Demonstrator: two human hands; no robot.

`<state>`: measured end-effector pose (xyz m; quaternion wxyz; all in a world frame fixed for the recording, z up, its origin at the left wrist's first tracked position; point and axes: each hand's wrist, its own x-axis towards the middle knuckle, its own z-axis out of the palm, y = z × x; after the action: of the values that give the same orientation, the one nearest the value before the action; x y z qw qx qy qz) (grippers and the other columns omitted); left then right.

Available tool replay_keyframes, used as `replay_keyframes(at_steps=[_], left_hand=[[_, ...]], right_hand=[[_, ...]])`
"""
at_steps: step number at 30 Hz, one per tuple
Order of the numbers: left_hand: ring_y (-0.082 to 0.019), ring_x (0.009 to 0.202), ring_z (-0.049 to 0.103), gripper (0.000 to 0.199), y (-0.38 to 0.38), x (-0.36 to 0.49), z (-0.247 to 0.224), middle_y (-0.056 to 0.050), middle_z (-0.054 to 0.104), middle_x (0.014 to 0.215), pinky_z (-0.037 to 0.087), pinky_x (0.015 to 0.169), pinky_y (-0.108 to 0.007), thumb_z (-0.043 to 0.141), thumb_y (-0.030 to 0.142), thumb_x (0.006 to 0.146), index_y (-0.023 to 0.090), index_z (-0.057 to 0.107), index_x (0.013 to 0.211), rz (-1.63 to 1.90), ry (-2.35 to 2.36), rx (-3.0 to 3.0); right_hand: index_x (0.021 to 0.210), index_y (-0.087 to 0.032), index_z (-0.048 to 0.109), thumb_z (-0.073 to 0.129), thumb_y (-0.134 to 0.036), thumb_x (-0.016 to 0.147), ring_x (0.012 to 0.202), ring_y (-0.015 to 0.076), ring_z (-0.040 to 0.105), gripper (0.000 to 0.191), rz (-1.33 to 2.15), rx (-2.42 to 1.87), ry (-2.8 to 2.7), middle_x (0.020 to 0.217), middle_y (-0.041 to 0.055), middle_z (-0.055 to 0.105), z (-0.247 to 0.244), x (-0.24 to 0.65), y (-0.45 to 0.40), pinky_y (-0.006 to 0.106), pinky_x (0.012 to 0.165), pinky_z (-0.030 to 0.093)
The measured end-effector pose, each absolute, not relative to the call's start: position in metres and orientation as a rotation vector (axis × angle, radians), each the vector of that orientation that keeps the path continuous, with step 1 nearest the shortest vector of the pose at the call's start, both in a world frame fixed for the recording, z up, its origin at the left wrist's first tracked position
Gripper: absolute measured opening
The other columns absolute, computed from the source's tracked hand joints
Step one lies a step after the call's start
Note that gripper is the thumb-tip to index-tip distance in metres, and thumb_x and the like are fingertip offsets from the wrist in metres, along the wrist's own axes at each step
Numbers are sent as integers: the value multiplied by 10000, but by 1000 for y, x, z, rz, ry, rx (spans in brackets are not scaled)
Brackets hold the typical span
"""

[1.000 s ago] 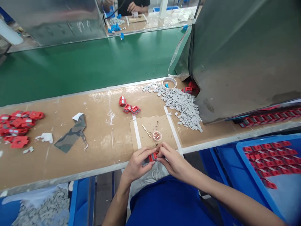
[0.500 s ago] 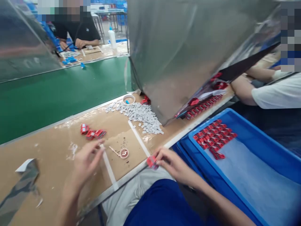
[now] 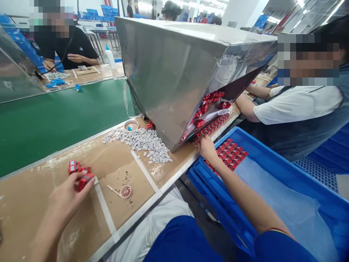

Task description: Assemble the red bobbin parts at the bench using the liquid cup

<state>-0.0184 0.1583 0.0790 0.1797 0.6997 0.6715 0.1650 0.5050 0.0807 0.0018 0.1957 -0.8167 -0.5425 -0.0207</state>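
At the left of the table, my left hand (image 3: 68, 193) has its thumb and fingers around a red piece (image 3: 85, 181). More red pieces (image 3: 74, 166) touch it from behind. My right hand (image 3: 206, 146) reaches to the near end of a row of red pieces (image 3: 218, 125) beside the metal hopper; its fingertips are partly hidden, and what they hold cannot be made out. Between the hands lie a heap of small grey tiles (image 3: 152, 143) and a small round cup (image 3: 125, 191) with a thin stick (image 3: 113, 190) against it.
The large metal hopper (image 3: 169, 80) stands over the table's right part. A blue bin (image 3: 289, 174) with rows of red pieces is at the right. One person (image 3: 302, 105) sits at the right, another (image 3: 79, 45) across the green belt (image 3: 68, 116). A white bottle (image 3: 109, 57) stands beyond.
The view has tilted up and turned right. My left hand has closed on a red piece. My right hand, which held a red piece near the table edge, has moved to the row by the hopper.
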Motion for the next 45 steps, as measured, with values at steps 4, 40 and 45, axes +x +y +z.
replay_keyframes(at_steps=[4, 40, 45], left_hand=[[-261, 606, 623, 430, 105, -47, 82, 114, 728, 659, 529, 590, -427, 687, 756, 711, 381, 622, 911, 744, 1758, 1474], [-179, 785, 651, 221, 8, 16, 19, -54, 714, 897, 508, 707, -264, 778, 381, 880, 191, 735, 985, 1130, 1333, 1580], [-178, 780, 644, 213, 8, 15, 18, -54, 710, 891, 504, 701, -264, 774, 374, 882, 190, 732, 981, 1115, 1349, 1597]], right_hand=[[878, -122, 674, 476, -146, 919, 945, 300, 562, 204, -102, -2326, -1511, 996, 198, 632, 4, 516, 95, 441, 918, 468], [933, -208, 756, 623, -305, 979, 725, 186, 642, 170, 979, -1162, -1859, 858, 62, 719, 22, 244, 91, 294, 637, 497], [912, -227, 743, 622, -294, 987, 801, 209, 688, 157, 872, -1077, -1793, 875, 66, 747, 20, 240, 87, 325, 705, 540]])
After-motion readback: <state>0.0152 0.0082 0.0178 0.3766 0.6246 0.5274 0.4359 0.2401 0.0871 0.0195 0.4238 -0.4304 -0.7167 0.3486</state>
